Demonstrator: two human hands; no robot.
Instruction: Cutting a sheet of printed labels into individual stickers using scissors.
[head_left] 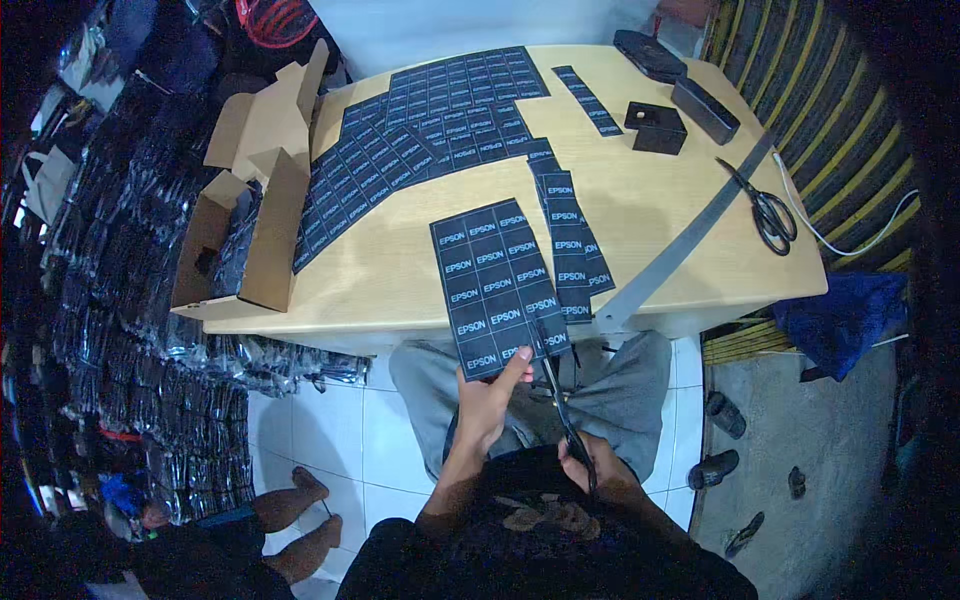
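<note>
Head view: pale wood table point(400, 240) over white floor tiles point(335, 430). Left hand point(488, 405) is pinching a black printed sheet point(490, 285) by its bottom, around the table's near edge; right hand's point(595, 465) gripping scissors point(562, 405), blades at the sheet's lower right.

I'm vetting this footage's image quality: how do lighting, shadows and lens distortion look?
Head view: the corners fade to black and the front edge of the table bows; a soft shadow darkens the white floor tiles, and the shiny dark stacks glint. Also in the head view, the black sheet in the left hand looks fairly sharp.
</note>
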